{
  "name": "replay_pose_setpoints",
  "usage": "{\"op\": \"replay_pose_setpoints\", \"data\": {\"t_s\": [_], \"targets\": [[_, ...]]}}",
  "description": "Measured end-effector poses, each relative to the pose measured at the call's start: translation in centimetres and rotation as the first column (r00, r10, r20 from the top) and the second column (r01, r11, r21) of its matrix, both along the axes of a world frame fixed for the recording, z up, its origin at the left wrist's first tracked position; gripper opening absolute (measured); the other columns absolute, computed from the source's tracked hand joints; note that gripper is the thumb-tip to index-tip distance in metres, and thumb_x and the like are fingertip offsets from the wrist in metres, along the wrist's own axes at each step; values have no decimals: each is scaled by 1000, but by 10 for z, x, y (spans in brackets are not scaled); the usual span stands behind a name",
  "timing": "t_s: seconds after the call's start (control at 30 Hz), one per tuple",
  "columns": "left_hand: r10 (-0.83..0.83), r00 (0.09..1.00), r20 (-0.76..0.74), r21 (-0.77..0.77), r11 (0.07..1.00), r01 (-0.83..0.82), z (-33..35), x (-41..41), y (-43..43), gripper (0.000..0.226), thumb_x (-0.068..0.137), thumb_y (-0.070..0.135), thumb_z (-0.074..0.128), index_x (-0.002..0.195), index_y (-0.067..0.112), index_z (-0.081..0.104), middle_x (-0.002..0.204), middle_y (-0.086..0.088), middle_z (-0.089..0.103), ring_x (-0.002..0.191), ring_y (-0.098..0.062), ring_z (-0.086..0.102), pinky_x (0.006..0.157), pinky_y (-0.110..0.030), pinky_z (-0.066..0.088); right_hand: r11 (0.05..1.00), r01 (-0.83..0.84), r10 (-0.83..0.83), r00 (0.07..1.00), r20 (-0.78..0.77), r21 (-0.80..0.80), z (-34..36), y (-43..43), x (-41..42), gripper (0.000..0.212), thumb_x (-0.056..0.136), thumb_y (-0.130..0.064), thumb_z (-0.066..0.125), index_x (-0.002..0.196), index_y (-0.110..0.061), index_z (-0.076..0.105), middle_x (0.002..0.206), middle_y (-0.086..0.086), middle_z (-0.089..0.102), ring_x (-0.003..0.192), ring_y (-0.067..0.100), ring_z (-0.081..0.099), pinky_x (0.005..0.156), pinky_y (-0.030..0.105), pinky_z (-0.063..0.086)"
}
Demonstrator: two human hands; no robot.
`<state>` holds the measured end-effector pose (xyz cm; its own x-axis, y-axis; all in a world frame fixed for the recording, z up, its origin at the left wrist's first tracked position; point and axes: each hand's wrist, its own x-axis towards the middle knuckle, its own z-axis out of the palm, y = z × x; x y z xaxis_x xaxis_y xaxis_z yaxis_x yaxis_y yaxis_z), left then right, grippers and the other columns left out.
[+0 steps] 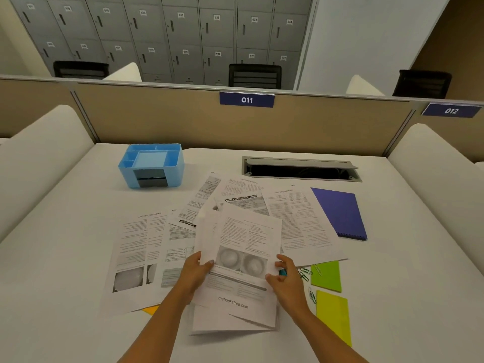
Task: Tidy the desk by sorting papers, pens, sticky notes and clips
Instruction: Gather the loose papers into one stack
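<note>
The left grip (pixel 195 275) at nine o'clock and right grip (pixel 286 282) at three clasp a fanned sheaf of printed pages (pixel 241 247) over the white bench (pixel 65 258).

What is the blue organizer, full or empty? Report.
Empty on top: the blue organizer stands upright, its open compartments showing only bare blue bottoms. What its dark front drawer holds cannot be told.

The white desk (pixel 78 258) carries a blue organizer (pixel 151 166) at eleven o'clock, a grey cable hatch (pixel 301 169) at one and a purple folder (pixel 340 213) at two. Printed sheets (pixel 138 247) overlap across the centre. A green sticky pad (pixel 327 276) and a yellow sticky pad (pixel 334 315) lie at four, with paper clips (pixel 305 273) just beside them.
</note>
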<state>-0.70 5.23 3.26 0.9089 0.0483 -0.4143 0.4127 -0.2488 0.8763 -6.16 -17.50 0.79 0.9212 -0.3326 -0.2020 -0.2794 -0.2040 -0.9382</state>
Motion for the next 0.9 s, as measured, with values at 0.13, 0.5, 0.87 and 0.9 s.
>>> {"op": "replay_pose_setpoints", "data": {"t_s": [0.13,0.5,0.87,0.9], "targets": [[52,997,57,35,998,-54,0,-2,1,33,94,8,56,127,9,55,112,-6,61,97,-19,55,80,-28,44,936,-115,141,988,57,-334,4,-22,15,48,82,-9,69,122,-28,50,120,-4,52,109,19,53,91,29,48],[202,973,109,47,977,-208,-6,-6,22,42,96,11,51,138,7,47,132,-11,55,117,-30,53,101,-42,43,656,-476,253,870,-424,-585,4,-81,46,94,87,-62,51,154,-19,0,161,2,-1,148,28,-4,120,44,6],[224,968,112,11,974,-227,-6,-10,30,37,97,8,48,135,6,49,128,-12,57,103,-20,52,90,-33,42,675,-245,134,968,-211,-696,4,-65,40,46,99,-21,43,144,-15,40,131,10,58,111,26,59,92,34,49],[222,969,111,11,974,-224,-6,-10,30,37,97,7,48,135,6,49,128,-12,57,103,-20,52,90,-33,42,676,-209,128,978,-167,-707,6,-65,40,42,98,-16,43,140,-16,46,124,10,63,103,26,62,86,34,52]]}}
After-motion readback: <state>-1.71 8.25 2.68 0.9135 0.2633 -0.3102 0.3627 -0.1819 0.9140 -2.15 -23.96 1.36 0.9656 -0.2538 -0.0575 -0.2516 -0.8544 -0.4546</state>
